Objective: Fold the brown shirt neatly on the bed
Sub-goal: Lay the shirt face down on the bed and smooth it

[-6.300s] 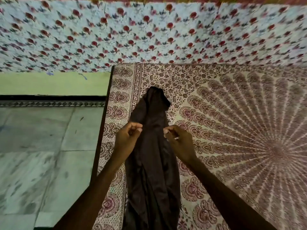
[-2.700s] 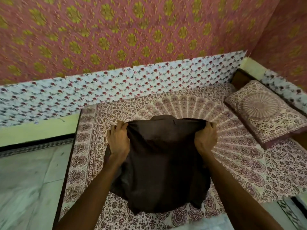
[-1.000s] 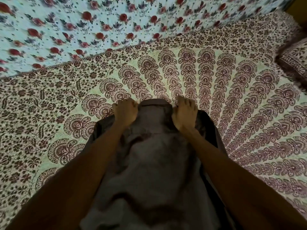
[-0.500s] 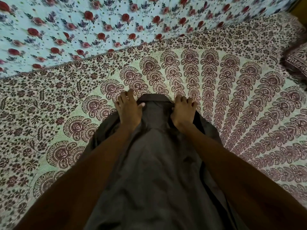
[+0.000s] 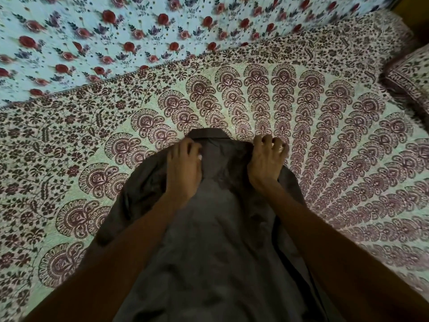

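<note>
At frame centre the left hand (image 5: 183, 173) presses flat and the right hand (image 5: 267, 163) claws the limp, light brown cotton shirt (image 5: 216, 240), best gripped at its shoulders.

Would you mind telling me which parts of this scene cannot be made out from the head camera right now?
- Brown shirt: its hem runs off the bottom edge, and both forearms cover its sides.
- Left hand: fingertips blurred, so its grip on the cloth is unclear.
- Right hand: fingers curl at the shoulder edge; whether they pinch fabric is hidden.
- Pillow: cut off by the right edge.
- Floral cloth behind the bed: motion-blurred.
</note>
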